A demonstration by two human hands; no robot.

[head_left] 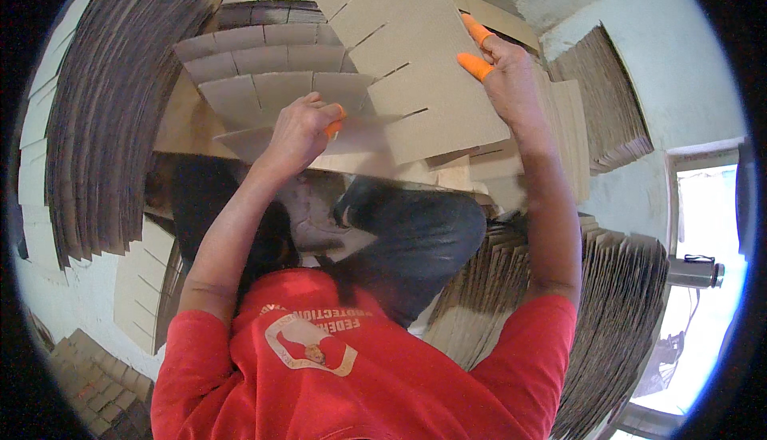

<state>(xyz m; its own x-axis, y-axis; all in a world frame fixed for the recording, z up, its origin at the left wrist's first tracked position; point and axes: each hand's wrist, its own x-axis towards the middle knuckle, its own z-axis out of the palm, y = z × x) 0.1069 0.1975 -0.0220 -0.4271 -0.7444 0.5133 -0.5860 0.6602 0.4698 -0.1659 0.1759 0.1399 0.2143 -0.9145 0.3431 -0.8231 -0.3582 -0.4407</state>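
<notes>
My right hand (511,76), with orange covers on its thumb and a finger, grips the right edge of a large tan cardboard sheet (431,80). Several short slots run in a row along the left part of that sheet. My left hand (304,130) is closed, an orange cover on a curled digit, beside the nearest upright cardboard strip (244,143). Whatever lies between its fingers is hidden. Beyond it, several slotted strips (280,58) stand in rows, their right ends meeting or passing behind the sheet; the joints cannot be made out.
Tall stacks of cut cardboard stand at the left (112,104), at the lower right (615,304) and by the right wall (603,96). More cardboard pieces (96,384) lie at the lower left. My bent legs (415,232) are below the work surface. A bright opening (707,208) is at the right.
</notes>
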